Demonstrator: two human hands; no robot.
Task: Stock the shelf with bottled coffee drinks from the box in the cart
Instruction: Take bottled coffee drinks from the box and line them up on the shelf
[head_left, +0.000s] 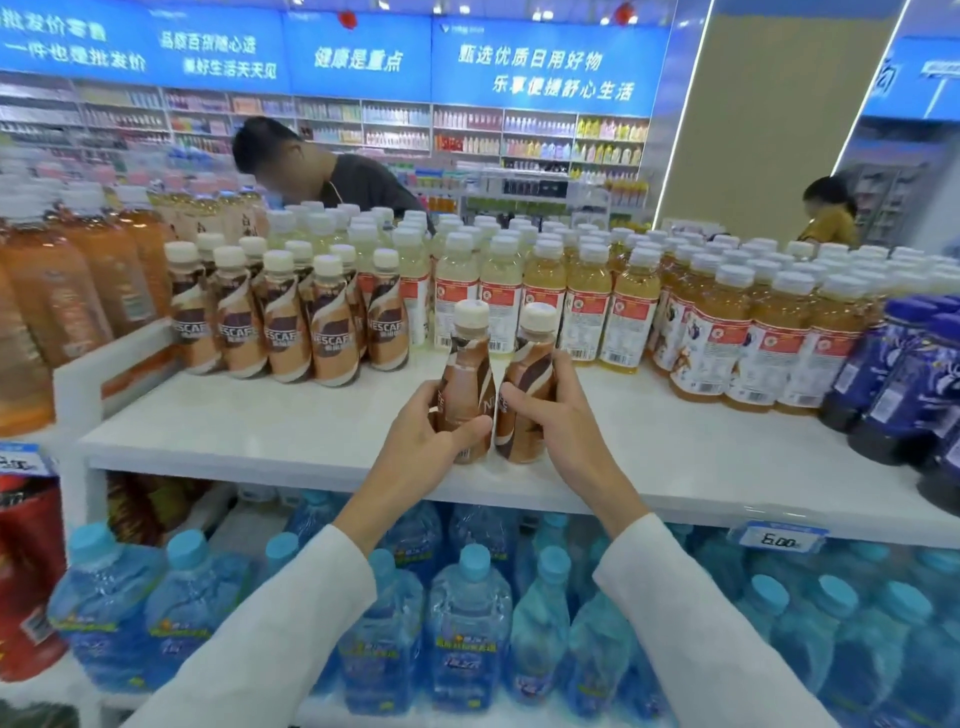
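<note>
My left hand (422, 427) grips a brown coffee bottle with a cream cap (469, 358). A second, matching coffee bottle (529, 364) is held in my right hand (558, 415). Both bottles stand upright side by side near the front edge of the white shelf (260, 431), their bases at the shelf surface. A group of several coffee bottles (285, 322) stands farther back on the shelf's left part. The box and the cart are out of view.
Yellow juice bottles (597, 306) fill the shelf behind and to the right, dark blue bottles (904, 379) stand far right, and large orange tea bottles (78, 291) far left. Blue water bottles (467, 618) fill the lower shelf. Two people (332, 171) stand beyond the shelf.
</note>
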